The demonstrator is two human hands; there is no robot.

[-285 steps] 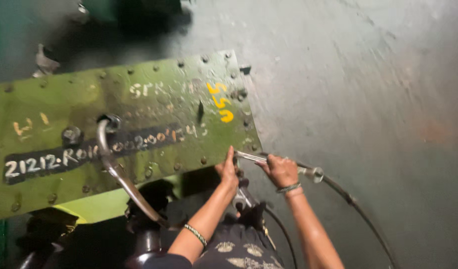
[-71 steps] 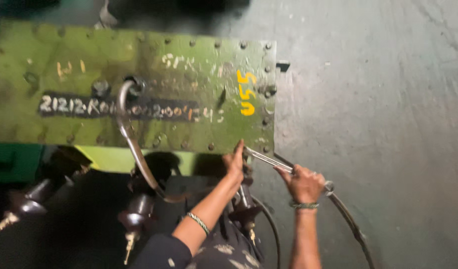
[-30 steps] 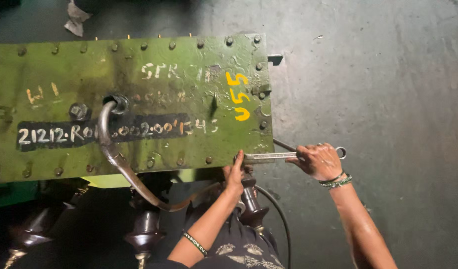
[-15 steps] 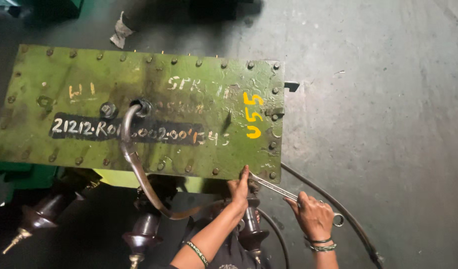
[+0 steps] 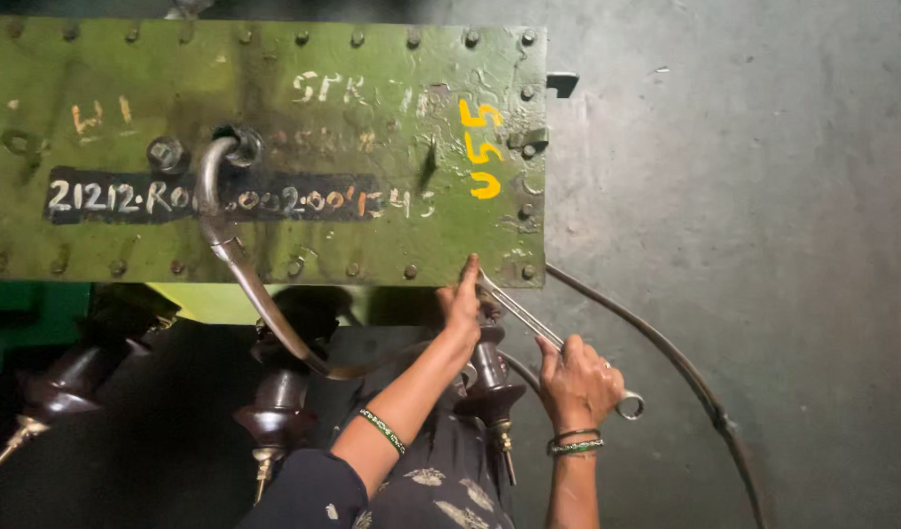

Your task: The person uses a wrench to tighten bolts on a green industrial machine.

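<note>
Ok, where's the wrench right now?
In the head view the wrench slants from the green cover plate's lower right edge, beside the left hand, down into the right hand over the grey floor.

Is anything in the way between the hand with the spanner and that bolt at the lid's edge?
Nothing visible. The right hand holds the spanner, which runs straight to the green lid's lower edge, where the left hand steadies its head.

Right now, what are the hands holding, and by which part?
The right hand grips a metal spanner near its ring end. The left hand holds nothing; it rests at the spanner's head against the green plate's lower edge.
</note>
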